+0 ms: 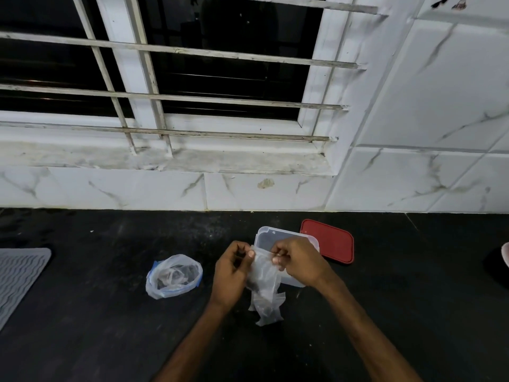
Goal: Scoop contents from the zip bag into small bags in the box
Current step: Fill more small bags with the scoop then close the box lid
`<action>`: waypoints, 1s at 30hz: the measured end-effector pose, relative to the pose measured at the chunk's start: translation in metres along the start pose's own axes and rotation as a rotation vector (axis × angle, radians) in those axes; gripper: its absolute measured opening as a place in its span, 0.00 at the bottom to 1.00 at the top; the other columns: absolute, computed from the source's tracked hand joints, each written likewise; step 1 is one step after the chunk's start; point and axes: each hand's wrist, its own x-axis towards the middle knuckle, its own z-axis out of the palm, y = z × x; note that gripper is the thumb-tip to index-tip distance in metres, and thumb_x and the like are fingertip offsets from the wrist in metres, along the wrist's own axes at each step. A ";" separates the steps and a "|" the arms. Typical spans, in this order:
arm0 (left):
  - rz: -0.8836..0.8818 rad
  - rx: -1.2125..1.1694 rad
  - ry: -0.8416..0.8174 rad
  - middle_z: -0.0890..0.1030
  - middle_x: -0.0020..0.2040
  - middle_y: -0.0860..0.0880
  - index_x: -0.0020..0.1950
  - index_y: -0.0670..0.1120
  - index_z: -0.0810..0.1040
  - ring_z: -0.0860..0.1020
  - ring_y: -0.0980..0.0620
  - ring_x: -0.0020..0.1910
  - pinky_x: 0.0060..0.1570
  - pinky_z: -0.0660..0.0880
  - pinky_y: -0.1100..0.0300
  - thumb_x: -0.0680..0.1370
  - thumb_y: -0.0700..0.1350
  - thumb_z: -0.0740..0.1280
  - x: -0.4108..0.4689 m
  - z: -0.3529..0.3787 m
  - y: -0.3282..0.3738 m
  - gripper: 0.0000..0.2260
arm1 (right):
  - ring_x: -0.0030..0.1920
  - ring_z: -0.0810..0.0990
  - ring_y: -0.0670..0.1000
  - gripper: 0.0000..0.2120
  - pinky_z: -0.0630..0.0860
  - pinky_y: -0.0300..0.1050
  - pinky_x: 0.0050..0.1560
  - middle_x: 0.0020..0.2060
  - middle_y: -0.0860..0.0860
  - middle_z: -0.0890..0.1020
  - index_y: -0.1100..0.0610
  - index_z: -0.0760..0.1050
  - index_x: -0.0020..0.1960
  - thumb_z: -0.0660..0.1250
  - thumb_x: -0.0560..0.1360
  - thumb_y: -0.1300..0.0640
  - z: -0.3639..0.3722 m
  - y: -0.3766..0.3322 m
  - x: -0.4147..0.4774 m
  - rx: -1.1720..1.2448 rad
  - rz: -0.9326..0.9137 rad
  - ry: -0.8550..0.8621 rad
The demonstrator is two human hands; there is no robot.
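Small bag [264, 288] is lower ctr of frame, held up over the counter [110, 312]. Left hand [231, 274] pinches one side of its top edge w/ thumb and fingers; right hand [300, 263] pinches the other side. Bag is clear and crinkled, hangs down btwn the hands w/ dark bits near the bottom. Can't tell if its lower tip touches the counter.

Just behind the hands is the box [275, 235]: clear plastic, open, partly hidden by the right hand. Red lid [330, 241] lies flat just right of the box. Zip bag [174, 276] sits left of the hands, apart from them, open and slumped, blue strip at the rim, dark contents inside.

Counter is black and speckled. Grey ribbed mat [19, 274] at left edge. Behind: white marble-look tile wall [413, 119]; window [220, 64] upper left w/ white bars, dark glass.
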 end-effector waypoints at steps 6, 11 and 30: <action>-0.025 -0.040 -0.024 0.81 0.39 0.51 0.46 0.45 0.78 0.77 0.56 0.37 0.36 0.74 0.60 0.78 0.38 0.68 0.003 -0.006 -0.004 0.02 | 0.36 0.81 0.43 0.04 0.77 0.47 0.43 0.34 0.46 0.84 0.51 0.83 0.39 0.74 0.73 0.54 -0.004 -0.002 0.006 0.059 -0.049 -0.057; -0.045 0.073 -0.079 0.82 0.48 0.51 0.54 0.53 0.78 0.81 0.52 0.49 0.50 0.79 0.53 0.75 0.40 0.71 -0.002 -0.019 -0.021 0.11 | 0.40 0.81 0.42 0.06 0.74 0.36 0.41 0.45 0.47 0.87 0.53 0.85 0.50 0.72 0.75 0.53 -0.011 0.019 0.024 -0.016 -0.035 0.138; -0.251 0.797 -0.285 0.76 0.48 0.58 0.44 0.56 0.74 0.76 0.61 0.43 0.44 0.76 0.61 0.75 0.53 0.67 -0.043 -0.013 -0.069 0.04 | 0.62 0.78 0.53 0.17 0.73 0.50 0.64 0.62 0.51 0.80 0.56 0.78 0.63 0.65 0.78 0.48 0.035 0.034 0.063 -0.207 -0.013 -0.266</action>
